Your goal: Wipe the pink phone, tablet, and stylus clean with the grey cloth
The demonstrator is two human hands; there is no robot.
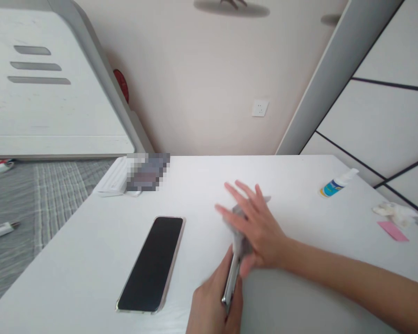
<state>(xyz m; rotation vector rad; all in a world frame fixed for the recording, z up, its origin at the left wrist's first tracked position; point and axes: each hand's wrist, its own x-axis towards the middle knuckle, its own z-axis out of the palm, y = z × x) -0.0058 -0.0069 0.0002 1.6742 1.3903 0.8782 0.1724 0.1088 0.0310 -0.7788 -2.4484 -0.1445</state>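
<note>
My left hand point(212, 297) is closed around a slim phone point(232, 278) with a shiny silver edge, tilted up on its side at the front of the table. Over its far end my right hand point(256, 222) is spread, fingers stretched apart and a little blurred. A thin grey cloth point(242, 248) lies under the right palm, between it and the phone; most of it is hidden. To the left, a second phone point(151, 266) in a clear case rests flat on the table, its dark screen facing up.
A small spray bottle point(336, 184) lies on the white table point(202, 176) at the right, near crumpled tissue point(397, 213) and a pink paper slip point(393, 231). Folded white packs point(113, 178) sit at the back left beside a blurred-out item point(148, 172).
</note>
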